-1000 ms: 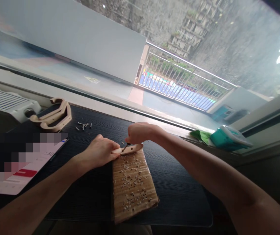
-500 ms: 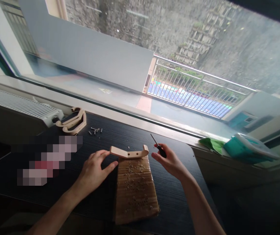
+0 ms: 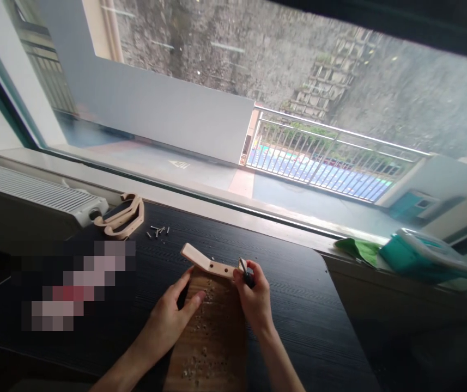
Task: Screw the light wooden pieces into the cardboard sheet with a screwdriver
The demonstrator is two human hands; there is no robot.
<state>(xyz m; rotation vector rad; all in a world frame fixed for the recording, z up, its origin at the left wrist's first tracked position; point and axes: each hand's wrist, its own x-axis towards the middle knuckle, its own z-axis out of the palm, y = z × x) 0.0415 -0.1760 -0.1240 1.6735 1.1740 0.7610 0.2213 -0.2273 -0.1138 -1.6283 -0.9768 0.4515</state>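
Head view: wooden hook (image 3: 219, 268) extends leftward from the right grip (image 3: 256, 294).

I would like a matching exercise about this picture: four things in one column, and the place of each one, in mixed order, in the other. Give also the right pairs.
Things
1. screwdriver
2. wooden piece with two holes
3. loose metal screws
4. green cloth

Places
A. on the dark table
B. beside the teal box
C. in the right hand
D. at the far end of the cardboard block

Right pairs: 1-C, 2-D, 3-A, 4-B
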